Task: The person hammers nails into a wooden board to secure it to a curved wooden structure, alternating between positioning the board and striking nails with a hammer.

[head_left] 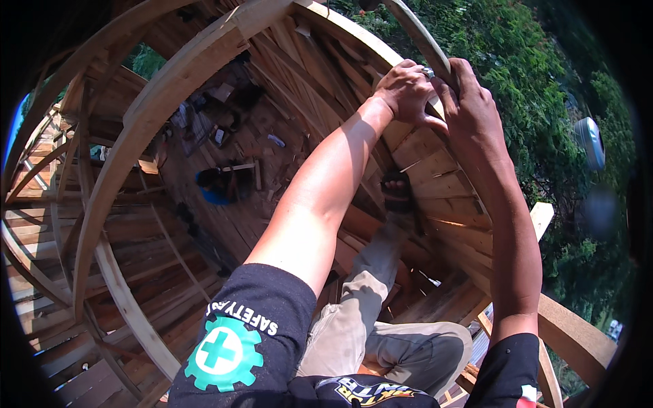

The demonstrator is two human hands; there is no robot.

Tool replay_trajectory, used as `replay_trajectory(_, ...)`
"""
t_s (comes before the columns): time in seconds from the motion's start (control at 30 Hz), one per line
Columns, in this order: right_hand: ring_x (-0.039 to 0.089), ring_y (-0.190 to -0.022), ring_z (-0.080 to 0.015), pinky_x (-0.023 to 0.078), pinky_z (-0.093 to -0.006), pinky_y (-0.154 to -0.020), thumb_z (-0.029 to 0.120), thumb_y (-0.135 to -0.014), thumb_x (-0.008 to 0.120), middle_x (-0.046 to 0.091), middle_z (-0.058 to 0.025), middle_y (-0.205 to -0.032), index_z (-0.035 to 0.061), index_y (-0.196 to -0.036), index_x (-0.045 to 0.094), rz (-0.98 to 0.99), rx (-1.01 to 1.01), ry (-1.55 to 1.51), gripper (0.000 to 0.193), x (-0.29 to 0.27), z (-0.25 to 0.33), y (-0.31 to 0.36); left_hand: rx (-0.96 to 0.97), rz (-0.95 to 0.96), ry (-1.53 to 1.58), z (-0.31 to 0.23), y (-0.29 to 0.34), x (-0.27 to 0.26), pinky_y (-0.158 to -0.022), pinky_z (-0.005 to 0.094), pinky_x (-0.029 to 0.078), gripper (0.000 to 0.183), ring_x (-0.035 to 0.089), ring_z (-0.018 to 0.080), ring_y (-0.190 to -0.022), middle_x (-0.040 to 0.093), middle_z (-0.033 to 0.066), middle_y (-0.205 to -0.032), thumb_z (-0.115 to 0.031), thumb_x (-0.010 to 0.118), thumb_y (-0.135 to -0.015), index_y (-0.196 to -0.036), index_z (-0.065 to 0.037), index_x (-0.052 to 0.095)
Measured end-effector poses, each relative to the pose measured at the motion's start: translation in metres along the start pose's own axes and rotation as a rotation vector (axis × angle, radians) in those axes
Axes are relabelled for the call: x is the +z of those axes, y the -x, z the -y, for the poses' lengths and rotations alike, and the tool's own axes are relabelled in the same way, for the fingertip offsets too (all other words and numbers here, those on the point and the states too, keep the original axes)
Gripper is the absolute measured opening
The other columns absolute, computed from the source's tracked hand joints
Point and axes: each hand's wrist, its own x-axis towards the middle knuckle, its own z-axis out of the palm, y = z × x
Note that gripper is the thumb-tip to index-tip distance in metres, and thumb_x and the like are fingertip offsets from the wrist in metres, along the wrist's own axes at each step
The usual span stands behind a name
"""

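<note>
High on a curved timber frame, both hands meet at a thin bent strip of wood (425,41) that arcs along the upper rim of the structure. The left hand (407,92) is curled into a closed grip, knuckles up, pressed against the strip and the rim board beneath it; a small shiny metal piece (427,71) shows just at its fingers, too small to tell what it is. The right hand (469,102) lies just beside it, touching it, with fingers wrapped over the strip's edge and clamped on it.

Below the hands, the wall is made of flat, pale boards (435,166) laid side by side, their grain rough and sunlit. A broad curved rib (146,115) of lighter, smooth-sawn wood sweeps from the top centre down the left side, with more ribs and slats behind it. Far below lies a plank floor (238,146) scattered with small dark items and offcuts, and a blue object (216,197) near its middle.

The person wears a dark short-sleeved shirt with a green cross-and-gear badge (223,353) on the left sleeve and khaki trousers (360,313); one dark shoe (396,192) rests against the boards. Green foliage (544,88) fills the right side beyond the rim.
</note>
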Motion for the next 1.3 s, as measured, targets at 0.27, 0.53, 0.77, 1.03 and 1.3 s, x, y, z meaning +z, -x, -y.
replay_trajectory(0.27,0.065,-0.105,-0.0412,0.052,-0.0511,-0.088,0.036,-0.097,0.052,0.068,-0.0190,-0.112,0.0440,-0.146,0.036,0.002,-0.046,0.095,0.051,0.055,0.051,-0.073,-0.039,-0.009,0.011,0.005,0.010,0.016,-0.107,0.0507,0.035,0.089,0.055,0.0368,-0.119,0.064,0.0157,-0.122,-0.080,0.064,-0.063,-0.121,-0.013,0.065)
replay_trajectory(0.53,0.066,-0.100,-0.0400,0.053,-0.0524,-0.084,0.033,-0.095,0.057,0.069,-0.0190,-0.107,0.0410,-0.143,0.041,-0.033,-0.119,0.154,0.052,0.069,0.046,-0.099,-0.056,0.081,0.158,0.003,0.007,-0.001,-0.102,0.0466,0.040,0.066,0.054,0.0311,-0.119,0.064,0.0137,-0.121,-0.062,0.065,-0.070,-0.115,-0.013,0.065)
replay_trajectory(0.77,0.067,-0.096,-0.0419,0.053,-0.0532,-0.081,0.033,-0.095,0.056,0.070,-0.0203,-0.102,0.0378,-0.141,0.044,-0.396,-0.290,-0.064,0.048,0.031,0.062,-0.104,-0.042,0.069,0.144,-0.005,-0.001,-0.011,-0.096,0.0464,0.044,0.057,0.059,0.0283,-0.112,0.068,0.0091,-0.110,-0.060,0.068,-0.069,-0.104,-0.015,0.068)
replay_trajectory(1.03,0.065,-0.104,-0.0401,0.052,-0.0504,-0.091,0.026,-0.091,0.058,0.068,-0.0197,-0.112,0.0406,-0.144,0.041,-0.047,-0.065,0.125,0.057,0.060,0.065,-0.094,-0.104,0.296,0.041,0.008,0.004,0.009,-0.096,0.0459,0.042,0.059,0.057,0.0263,-0.114,0.066,0.0067,-0.118,-0.059,0.068,-0.069,-0.111,-0.017,0.066)
replay_trajectory(1.3,0.067,-0.080,-0.0421,0.053,-0.0505,-0.069,0.009,-0.092,0.050,0.068,-0.0239,-0.089,0.0188,-0.147,0.036,-0.460,-0.379,-0.104,0.058,0.016,0.063,-0.094,-0.027,0.220,0.009,-0.018,-0.014,-0.021,-0.098,0.0379,0.043,0.049,0.057,0.0203,-0.113,0.067,0.0035,-0.114,-0.057,0.065,-0.073,-0.104,-0.019,0.069)
